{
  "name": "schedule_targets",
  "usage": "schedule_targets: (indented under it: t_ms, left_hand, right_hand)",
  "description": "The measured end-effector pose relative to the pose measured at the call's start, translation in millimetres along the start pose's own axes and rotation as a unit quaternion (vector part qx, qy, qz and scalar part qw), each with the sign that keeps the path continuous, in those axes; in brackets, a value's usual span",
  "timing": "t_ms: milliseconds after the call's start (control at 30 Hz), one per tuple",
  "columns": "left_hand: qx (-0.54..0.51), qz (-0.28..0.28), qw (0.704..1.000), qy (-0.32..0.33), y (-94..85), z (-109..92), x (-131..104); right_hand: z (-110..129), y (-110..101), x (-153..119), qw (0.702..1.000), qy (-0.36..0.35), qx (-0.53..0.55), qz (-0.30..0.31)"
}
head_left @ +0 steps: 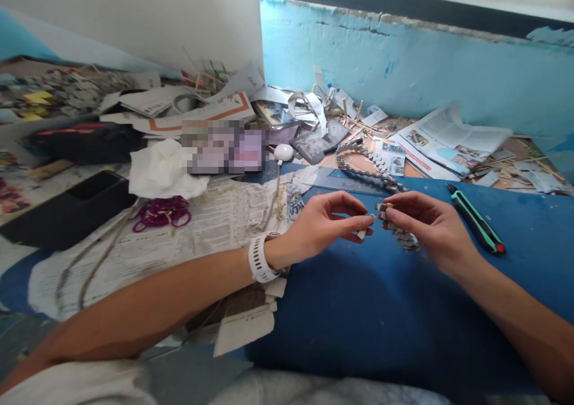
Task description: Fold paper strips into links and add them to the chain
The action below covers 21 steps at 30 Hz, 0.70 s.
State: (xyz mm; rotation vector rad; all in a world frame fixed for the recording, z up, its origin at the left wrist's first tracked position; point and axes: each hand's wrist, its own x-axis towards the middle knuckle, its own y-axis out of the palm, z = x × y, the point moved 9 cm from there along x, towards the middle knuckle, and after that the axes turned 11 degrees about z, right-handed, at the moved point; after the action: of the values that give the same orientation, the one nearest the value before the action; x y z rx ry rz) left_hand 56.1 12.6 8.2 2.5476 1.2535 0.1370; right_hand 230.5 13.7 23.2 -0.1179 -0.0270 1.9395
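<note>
My left hand (329,221), with a white watch band at the wrist, pinches a small folded paper piece (362,233) between thumb and fingers. My right hand (424,222) grips the end of a chain of folded paper links (406,239), which hangs down onto the blue mat (381,309). The two hands are a few centimetres apart, fingertips facing. A longer curved paper chain (359,168) lies on the mat just beyond them.
A green and black utility knife (478,227) lies right of my right hand. Newspapers (448,139), paper scraps and thin sticks crowd the back by the blue wall. At left lie a black phone (72,207), crumpled white tissue (161,171) and a purple cord (162,212).
</note>
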Motion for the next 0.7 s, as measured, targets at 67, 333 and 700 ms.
schedule_targets:
  t_ms: [67, 333, 700]
  left_hand:
    - [0.007, 0.000, 1.000, 0.009, 1.1, -1.0, -0.6]
    - [0.024, -0.003, 0.997, 0.069, 1.0, -4.3, -0.9]
    - [0.056, -0.013, 0.992, 0.116, 0.0, -12.1, -3.3]
  right_hand:
    - [-4.5, 1.2, 0.7, 0.999, 0.017, 0.038, 0.006]
    - [-10.0, 13.5, -3.5, 0.991, 0.069, 0.117, 0.021]
    - [2.0, 20.1, -5.6, 0.999, 0.000, 0.037, 0.027]
